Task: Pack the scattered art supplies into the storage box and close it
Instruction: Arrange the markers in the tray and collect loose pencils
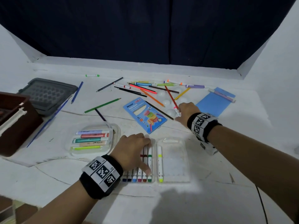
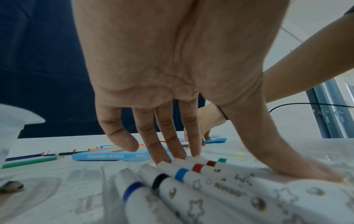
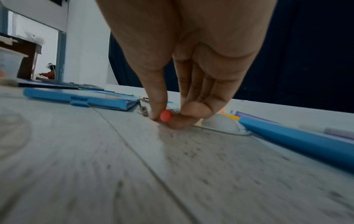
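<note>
My left hand (image 1: 145,156) lies flat with straight fingers on a row of white markers (image 1: 142,175) in a clear blister tray (image 1: 174,160) near the front; a yellow marker (image 1: 160,164) lies alone beside them. The left wrist view shows the fingertips (image 2: 195,151) and thumb pressing on the markers (image 2: 191,175). Further right, my right hand (image 1: 179,114) pinches a white marker with a pink-red cap (image 1: 176,110) against the table; its red end (image 3: 167,116) sits between thumb and fingers. The dark brown storage box (image 1: 14,126) stands open at the left edge, its grey lid (image 1: 48,94) behind it.
A clear tub of pastel markers (image 1: 92,138) sits left of my left hand. A blue coloured-pencil box (image 1: 144,114), loose pencils and pens (image 1: 145,89), white half-spheres (image 1: 165,102), a blue card (image 1: 215,101) and a green marker (image 1: 92,75) lie scattered further back.
</note>
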Demonstrator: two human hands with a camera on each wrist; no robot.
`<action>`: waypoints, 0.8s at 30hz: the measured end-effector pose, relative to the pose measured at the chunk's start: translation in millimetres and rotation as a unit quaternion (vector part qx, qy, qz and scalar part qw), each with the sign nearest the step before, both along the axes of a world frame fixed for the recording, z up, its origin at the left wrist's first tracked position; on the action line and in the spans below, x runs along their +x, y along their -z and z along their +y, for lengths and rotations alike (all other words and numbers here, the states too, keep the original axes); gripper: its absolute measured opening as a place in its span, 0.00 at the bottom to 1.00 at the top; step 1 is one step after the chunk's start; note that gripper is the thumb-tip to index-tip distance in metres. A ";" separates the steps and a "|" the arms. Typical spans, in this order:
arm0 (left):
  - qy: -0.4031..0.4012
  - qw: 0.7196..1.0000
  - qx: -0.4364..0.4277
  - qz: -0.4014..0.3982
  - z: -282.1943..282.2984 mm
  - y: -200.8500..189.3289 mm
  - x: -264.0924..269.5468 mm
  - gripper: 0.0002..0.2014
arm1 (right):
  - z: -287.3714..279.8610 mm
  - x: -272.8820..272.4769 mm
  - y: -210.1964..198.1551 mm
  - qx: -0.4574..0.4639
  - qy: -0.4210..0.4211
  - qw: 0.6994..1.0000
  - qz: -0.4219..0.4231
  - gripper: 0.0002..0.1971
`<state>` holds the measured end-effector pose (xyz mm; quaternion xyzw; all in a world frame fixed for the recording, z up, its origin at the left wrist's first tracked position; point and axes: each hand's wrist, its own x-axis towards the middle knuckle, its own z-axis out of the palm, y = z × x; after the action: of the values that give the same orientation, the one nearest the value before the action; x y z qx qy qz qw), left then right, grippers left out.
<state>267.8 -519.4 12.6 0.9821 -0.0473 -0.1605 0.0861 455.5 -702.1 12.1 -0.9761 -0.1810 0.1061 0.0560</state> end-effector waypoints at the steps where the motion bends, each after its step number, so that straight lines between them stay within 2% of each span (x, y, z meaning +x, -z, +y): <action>1: -0.001 1.000 -0.001 0.000 -0.1 -0.4 0.4 0.40 | 2.1 2.2 -1.6 -0.002 0.003 1.000 0.009 0.25; 3: -0.003 1.000 -0.007 0.002 -0.1 -0.5 0.9 0.40 | 4.7 6.8 -2.6 0.012 0.014 1.000 0.020 0.24; 6: 0.008 1.000 -0.014 0.013 1.9 -3.5 3.6 0.33 | -0.4 10.4 -3.3 0.088 0.062 0.992 0.060 0.15; 9: 0.017 0.998 -0.055 0.014 3.1 -17.9 16.3 0.24 | -17.7 10.3 -8.1 0.184 0.116 0.970 0.111 0.11; 11: 0.002 0.993 -0.115 -0.027 -0.8 -32.5 35.0 0.22 | -32.8 6.9 -14.1 0.266 0.145 0.943 0.141 0.10; 13: -0.013 0.980 -0.165 -0.109 -8.2 -45.2 64.9 0.16 | -47.2 -2.6 -23.6 0.373 0.160 0.894 0.188 0.13; 15: -0.031 0.963 -0.204 -0.174 -14.5 -53.0 104.4 0.08 | -57.9 -14.8 -32.8 0.477 0.166 0.835 0.218 0.21; 17: -0.036 0.953 -0.221 -0.207 -21.4 -56.4 149.2 0.07 | -67.2 -24.2 -38.4 0.536 0.170 0.802 0.201 0.29; 20: -0.040 0.953 -0.213 -0.210 -32.8 -49.0 214.7 0.09 | -82.5 -32.5 -47.0 0.560 0.170 0.795 0.161 0.36; 24: -0.023 0.973 -0.139 -0.184 -48.3 -29.2 285.7 0.15 | -100.5 -40.1 -54.6 0.560 0.186 0.799 0.117 0.36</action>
<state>553.5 -567.7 41.8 0.9741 -0.0615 0.0333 0.2151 415.4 -802.6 66.7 -0.7698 -0.0163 0.0874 0.6320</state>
